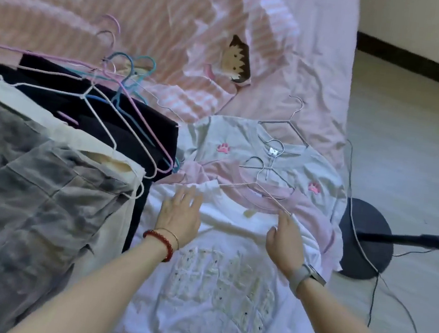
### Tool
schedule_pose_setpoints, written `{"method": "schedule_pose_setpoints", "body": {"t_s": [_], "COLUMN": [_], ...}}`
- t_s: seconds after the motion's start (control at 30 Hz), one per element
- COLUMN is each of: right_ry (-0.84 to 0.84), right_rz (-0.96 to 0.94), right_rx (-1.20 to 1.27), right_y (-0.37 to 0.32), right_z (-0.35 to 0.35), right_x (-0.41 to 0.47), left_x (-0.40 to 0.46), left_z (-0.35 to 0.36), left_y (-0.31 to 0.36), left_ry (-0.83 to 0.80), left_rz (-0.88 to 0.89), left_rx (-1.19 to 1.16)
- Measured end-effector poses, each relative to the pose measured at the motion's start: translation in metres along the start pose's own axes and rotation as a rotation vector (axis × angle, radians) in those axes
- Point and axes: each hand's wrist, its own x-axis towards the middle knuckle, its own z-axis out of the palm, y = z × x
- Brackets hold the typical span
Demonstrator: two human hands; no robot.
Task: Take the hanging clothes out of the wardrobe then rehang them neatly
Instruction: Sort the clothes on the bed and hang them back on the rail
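Observation:
A white T-shirt (225,291) with a pale yellow print lies flat on the bed, front up. A thin wire hanger (254,186) sits at its collar. My left hand (179,214) rests flat with straight fingers on the shirt's left shoulder. My right hand (285,239) pinches the hanger's right arm at the shirt's right shoulder. Beyond it lie a pink shirt (309,213) and a grey shirt (232,143) with pink paw prints, each with a wire hanger (287,125).
A heap of empty coloured hangers (122,93) lies on dark clothes (140,126) at the left, with grey trousers (29,198) and a cream garment nearer me. Pink striped bedding (175,22) covers the bed. A round black stand base (367,239) and cables sit on the floor at right.

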Motion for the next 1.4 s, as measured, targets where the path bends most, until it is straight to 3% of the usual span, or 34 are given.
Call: {"method": "schedule_pose_setpoints", "body": {"t_s": [0.17,0.27,0.4,0.53,0.77,0.97,1.17,1.4], "right_ry": [-0.015,0.023,0.112,0.101,-0.058,-0.083,-0.084,-0.228], "right_rz": [0.083,0.11,0.071,0.032,-0.216,-0.471,-0.862,-1.287], "right_rx": [-0.134,-0.111,-0.023,-0.045,-0.134,-0.158,-0.283,-0.349], "right_y": [0.012,0.017,0.022,0.022,0.009,-0.047,-0.131,-0.239], "right_z": [0.012,0.014,0.009,0.001,-0.001,0.004,0.028,0.093], "right_x": [0.032,0.035,0.025,-0.013,-0.098,-0.166,-0.221,-0.326], "left_x": [0.046,0.046,0.018,-0.039,-0.15,-0.251,-0.375,-0.538], "left_z": [0.007,0.011,0.012,0.012,0.016,0.019,0.042,0.111], "left_y": [-0.001,0.006,0.01,0.012,-0.009,-0.057,-0.109,-0.141], "left_ry": [-0.024,0.052,-0.004,-0.052,-0.165,-0.123,0.096,0.404], "left_rz": [-0.009,0.06,0.085,0.057,-0.125,-0.312,-0.555,-0.864], "left_rx": [0.152,0.203,-0.099,-0.235,-0.412,-0.565,-0.782,-1.169]}}
